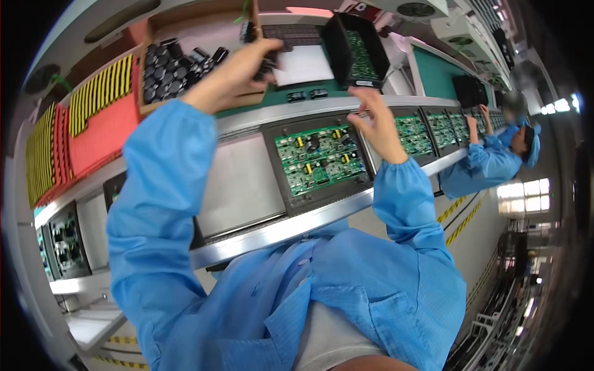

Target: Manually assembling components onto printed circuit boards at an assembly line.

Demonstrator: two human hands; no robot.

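Note:
My left hand (238,71), slightly blurred, is at the right side of a cardboard box (148,106) of black cylindrical capacitors (166,69). Its fingers are closed around dark capacitors (267,67), partly hidden by the hand. Over the right edge of a black-framed tray (288,201) hovers my right hand (380,127), thumb and forefinger apart, with no held part clearly visible. A green circuit board (318,161) with yellow and black components lies in that tray. Two loose capacitors (307,95) lie on the bench just beyond it.
Left of the box are red and yellow-black striped stacks (102,99). A black bin (337,59) of green boards stands beyond my right hand, beside a white sheet (303,65). More framed boards (413,135) line the rail to the right, where a co-worker in blue (489,164) works.

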